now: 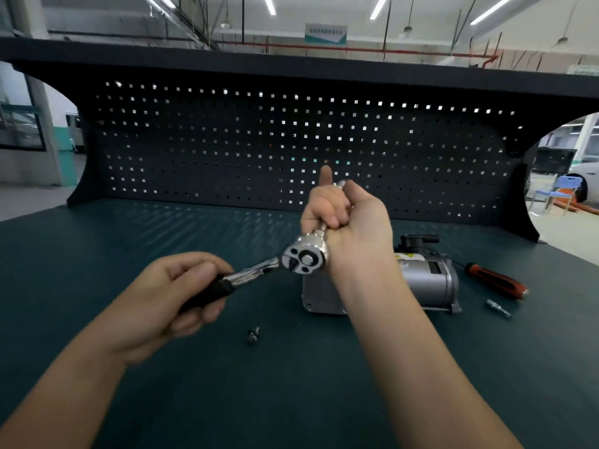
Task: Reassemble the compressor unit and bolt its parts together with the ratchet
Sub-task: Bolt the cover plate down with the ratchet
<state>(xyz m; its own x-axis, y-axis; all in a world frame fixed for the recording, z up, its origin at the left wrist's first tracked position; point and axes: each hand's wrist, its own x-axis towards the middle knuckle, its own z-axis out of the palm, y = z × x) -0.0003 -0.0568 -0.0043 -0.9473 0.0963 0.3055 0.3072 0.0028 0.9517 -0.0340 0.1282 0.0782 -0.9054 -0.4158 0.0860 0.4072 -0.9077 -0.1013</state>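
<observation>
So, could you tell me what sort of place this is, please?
Probably a workshop or garage: a workbench backed by a pegboard, a car beyond it, strip lights overhead.

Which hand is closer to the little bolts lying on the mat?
Left. The left hand holds the ratchet handle just above-left of the bolts; the right hand is raised farther up.

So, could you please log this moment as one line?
left hand: grips ratchet handle | right hand: holds extension bar | compressor: on bench, untouched | bolts: loose
</observation>
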